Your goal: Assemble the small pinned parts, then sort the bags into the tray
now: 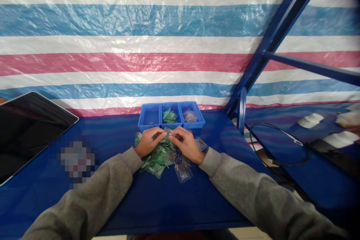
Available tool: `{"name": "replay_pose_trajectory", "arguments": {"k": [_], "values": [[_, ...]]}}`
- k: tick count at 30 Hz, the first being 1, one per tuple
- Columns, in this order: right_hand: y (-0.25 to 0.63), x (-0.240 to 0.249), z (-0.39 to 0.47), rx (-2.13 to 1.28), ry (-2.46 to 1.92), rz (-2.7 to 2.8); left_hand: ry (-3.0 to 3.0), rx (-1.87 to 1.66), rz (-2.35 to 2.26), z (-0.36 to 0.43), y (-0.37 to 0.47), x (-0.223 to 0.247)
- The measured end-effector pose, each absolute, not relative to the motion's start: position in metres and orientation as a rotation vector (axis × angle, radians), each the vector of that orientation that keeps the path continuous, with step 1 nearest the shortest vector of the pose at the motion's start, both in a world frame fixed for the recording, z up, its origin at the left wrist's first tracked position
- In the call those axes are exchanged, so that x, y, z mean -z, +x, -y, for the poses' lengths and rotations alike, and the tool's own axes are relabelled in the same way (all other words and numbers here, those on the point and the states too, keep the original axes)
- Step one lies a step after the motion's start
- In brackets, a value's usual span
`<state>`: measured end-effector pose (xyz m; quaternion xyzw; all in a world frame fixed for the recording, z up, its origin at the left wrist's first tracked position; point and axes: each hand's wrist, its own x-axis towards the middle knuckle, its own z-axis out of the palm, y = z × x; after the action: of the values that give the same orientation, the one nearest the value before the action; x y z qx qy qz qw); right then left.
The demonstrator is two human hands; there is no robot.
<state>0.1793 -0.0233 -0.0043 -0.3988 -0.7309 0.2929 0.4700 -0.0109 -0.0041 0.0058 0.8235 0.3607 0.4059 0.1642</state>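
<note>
My left hand [150, 140] and my right hand [187, 143] are close together over a loose pile of small green plastic bags [159, 159] and clear plastic bags [183, 172]. On each hand the fingers are curled, with thumb and forefinger drawn together. Whatever lies between the fingertips is too small and partly hidden to name. Thin metal pieces [176, 155] show among the bags, below and between my hands. Just behind stand three joined blue bins: the left bin [150, 111] has a small thin piece inside, the middle one holds green bags [170, 115], and the right one holds clear bags [190, 116].
A dark screen with a pale edge [33, 127] stands at the left of the blue table [168, 210]. Blue metal framing [253, 63] rises at the right. Beyond it are a black cable [253, 146] and white objects [311, 120]. A striped plastic sheet [126, 18] hangs behind.
</note>
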Motion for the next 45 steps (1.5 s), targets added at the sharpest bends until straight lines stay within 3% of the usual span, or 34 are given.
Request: {"name": "replay_pose_trajectory", "arguments": {"k": [18, 28, 33, 45], "values": [[0.181, 0.009, 0.025, -0.79, -0.855, 1.719, 2.276, -1.019, -1.083, 0.005, -0.012, -0.009], [0.183, -0.003, 0.025, -0.494, -0.897, 1.807, 2.259, -1.027, -1.06, 0.005, -0.013, -0.005], [0.181, -0.001, 0.028, -0.563, -0.938, 1.726, 2.179, -1.259, -1.105, 0.006, -0.014, -0.01], [0.18, 0.007, 0.022, -0.694, -0.906, 1.747, 2.41, -1.104, -0.968, 0.004, -0.01, -0.008]]}}
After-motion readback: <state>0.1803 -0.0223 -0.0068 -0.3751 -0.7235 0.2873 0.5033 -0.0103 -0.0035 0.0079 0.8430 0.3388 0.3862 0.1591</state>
